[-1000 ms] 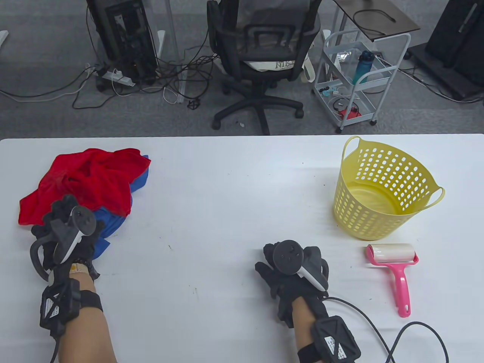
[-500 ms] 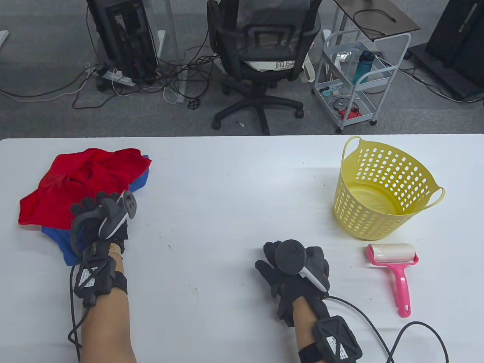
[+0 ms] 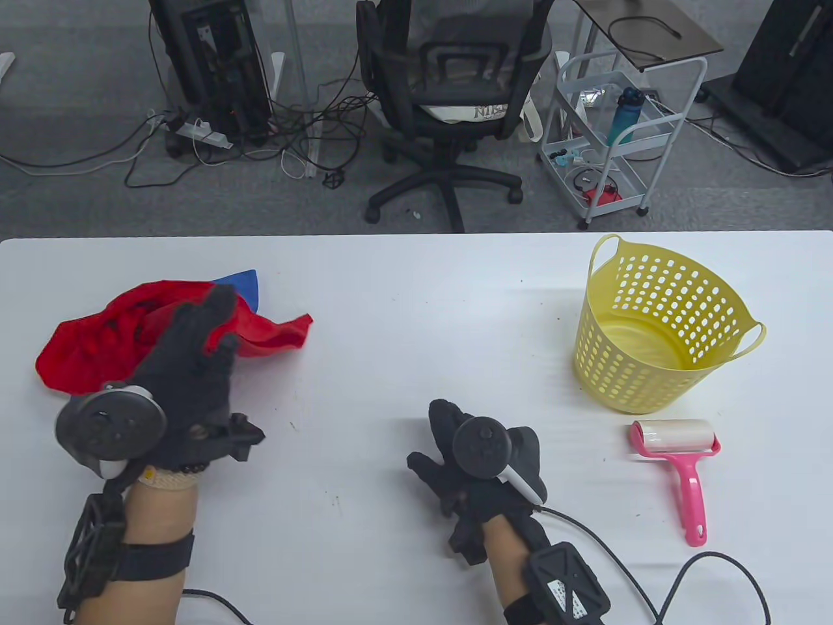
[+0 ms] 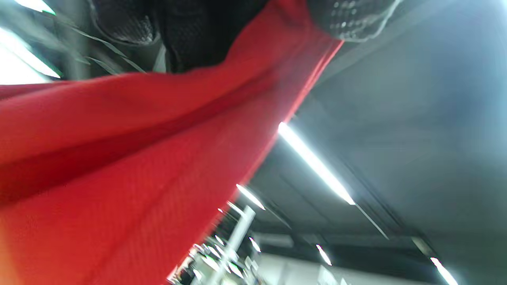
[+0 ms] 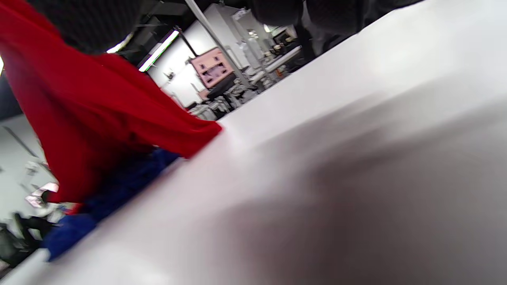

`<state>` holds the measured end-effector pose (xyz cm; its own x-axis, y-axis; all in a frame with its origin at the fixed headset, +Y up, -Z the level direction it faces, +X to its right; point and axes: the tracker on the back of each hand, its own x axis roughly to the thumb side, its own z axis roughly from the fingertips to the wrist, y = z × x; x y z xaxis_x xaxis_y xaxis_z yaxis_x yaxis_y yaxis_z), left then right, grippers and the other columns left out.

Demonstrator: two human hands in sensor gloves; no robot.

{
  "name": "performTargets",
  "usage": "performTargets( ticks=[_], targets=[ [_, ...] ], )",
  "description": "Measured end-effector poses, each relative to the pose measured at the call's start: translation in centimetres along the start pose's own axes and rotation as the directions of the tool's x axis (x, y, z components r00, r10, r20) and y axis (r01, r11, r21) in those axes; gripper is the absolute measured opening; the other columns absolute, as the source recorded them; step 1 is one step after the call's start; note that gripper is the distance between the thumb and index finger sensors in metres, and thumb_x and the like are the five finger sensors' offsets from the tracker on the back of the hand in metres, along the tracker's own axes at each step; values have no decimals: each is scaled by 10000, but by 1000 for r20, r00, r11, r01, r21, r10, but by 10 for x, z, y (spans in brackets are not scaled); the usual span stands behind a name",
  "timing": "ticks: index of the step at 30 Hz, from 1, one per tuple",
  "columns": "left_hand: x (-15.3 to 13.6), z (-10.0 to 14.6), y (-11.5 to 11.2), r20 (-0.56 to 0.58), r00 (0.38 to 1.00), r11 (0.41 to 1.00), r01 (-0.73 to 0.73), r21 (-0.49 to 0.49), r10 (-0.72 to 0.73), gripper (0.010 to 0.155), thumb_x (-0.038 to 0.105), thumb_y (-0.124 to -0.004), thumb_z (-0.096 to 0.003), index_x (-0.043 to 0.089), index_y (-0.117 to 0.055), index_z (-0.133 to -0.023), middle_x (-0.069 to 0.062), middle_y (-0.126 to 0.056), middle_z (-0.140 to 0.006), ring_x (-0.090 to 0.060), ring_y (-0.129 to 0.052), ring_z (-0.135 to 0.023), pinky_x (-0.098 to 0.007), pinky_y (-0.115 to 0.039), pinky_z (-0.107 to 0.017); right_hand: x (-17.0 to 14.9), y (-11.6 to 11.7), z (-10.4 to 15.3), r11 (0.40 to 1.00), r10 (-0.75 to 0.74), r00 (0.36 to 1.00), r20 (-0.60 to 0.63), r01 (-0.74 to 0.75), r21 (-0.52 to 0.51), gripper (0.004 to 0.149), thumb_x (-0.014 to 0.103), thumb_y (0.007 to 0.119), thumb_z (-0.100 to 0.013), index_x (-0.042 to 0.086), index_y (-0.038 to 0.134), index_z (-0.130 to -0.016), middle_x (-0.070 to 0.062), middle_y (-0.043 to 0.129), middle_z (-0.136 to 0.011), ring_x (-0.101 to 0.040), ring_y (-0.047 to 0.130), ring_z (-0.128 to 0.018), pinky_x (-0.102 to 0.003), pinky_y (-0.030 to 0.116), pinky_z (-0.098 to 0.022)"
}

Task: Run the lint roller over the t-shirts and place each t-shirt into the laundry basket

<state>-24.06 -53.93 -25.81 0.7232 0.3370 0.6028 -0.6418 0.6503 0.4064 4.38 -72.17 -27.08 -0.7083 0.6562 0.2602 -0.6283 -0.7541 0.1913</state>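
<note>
Two hands over the bench (image 3: 403,312): left hand (image 3: 185,384) has the red t-shirt (image 3: 91,338) in its grip, lifting it off the blue t-shirt (image 3: 244,281); right hand (image 3: 478,459) rests released. Lint roller (image 3: 677,456) lies beside the yellow laundry basket (image 3: 651,384).

left hand (image 3: 185,377) lifted red t-shirt (image 3: 91,332), blue t-shirt (image 3: 242,284) uncovered

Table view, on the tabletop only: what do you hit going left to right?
Red t-shirt held up by the left hand → right hand resting on the table → pink lint roller below the yellow laundry basket, overlapping in left-right span.
</note>
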Motion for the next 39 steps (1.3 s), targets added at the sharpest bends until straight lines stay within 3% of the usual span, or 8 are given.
performTargets(
  ticks=[6,11,14,17,21,27,36,39],
  targets=[
    [101,48,-110,472,850,842,421,-337,-235,538,461,-692,-482,260,-745,-979,-19,-934,-979,-299,-931,-899,-632,-632,-707,33,10,13,949,-302,940,160,313,-47,1154,599,761,-374,91,-121,-920,-246,76,-1045,-595,339,-987,-760,419,-647],
    [102,76,-140,552,767,785,546,-292,-327,535,448,-609,-488,267,-677,-987,-11,-892,-998,-290,-908,-913,-608,-646,-701,11,20,11,863,-505,858,92,505,19,714,432,778,-440,142,482,-1021,-179,708,-972,-501,769,-863,-678,617,-612],
    [81,77,-136,381,913,810,331,-484,-145,589,445,-582,-497,244,-548,-1050,-58,-751,-1090,-357,-800,-980,-649,-582,-712,11,19,11,791,-606,794,57,608,-60,494,385,760,-451,167,760,-894,-139,871,-859,-451,862,-799,-637,668,-597],
    [54,83,-122,315,931,824,320,-468,-184,818,577,-599,-441,218,-291,-1108,-107,-543,-1175,-407,-638,-1055,-697,-483,-730,13,8,13,694,-705,703,91,711,-116,469,378,756,-445,170,782,-864,-123,893,-831,-428,897,-767,-602,703,-587],
    [-19,90,-109,198,851,736,521,-433,-486,976,655,-588,-402,178,-86,-1091,-155,-373,-1198,-449,-522,-1077,-717,-437,-722,3,-17,22,540,-794,583,175,807,-240,461,367,742,-445,156,775,-854,-112,910,-794,-397,928,-732,-568,734,-574],
    [-145,125,-97,-137,632,449,364,-816,-763,1082,703,-588,-375,143,25,-1068,-213,-213,-1210,-521,-411,-1097,-753,-377,-723,-22,-50,37,398,-816,509,274,839,-371,458,367,713,-461,150,745,-863,-97,909,-769,-360,951,-703,-537,759,-561],
    [-175,140,-100,-51,534,256,317,-913,-844,980,671,-647,-380,236,-168,-1115,-79,-371,-1231,-493,-491,-1112,-742,-407,-740,-47,-97,74,42,-732,391,557,843,-536,471,400,678,-480,147,691,-877,-61,923,-577,-206,1068,-396,-406,900,-356],
    [-179,142,-103,-26,520,227,328,-917,-854,948,677,-598,-363,248,-207,-1112,-46,-405,-1218,-466,-545,-1105,-720,-449,-744,-52,-114,88,38,-657,433,616,836,-547,477,411,684,-484,139,699,-875,-56,928,-519,-173,1060,-282,-374,911,-278]
  ],
)
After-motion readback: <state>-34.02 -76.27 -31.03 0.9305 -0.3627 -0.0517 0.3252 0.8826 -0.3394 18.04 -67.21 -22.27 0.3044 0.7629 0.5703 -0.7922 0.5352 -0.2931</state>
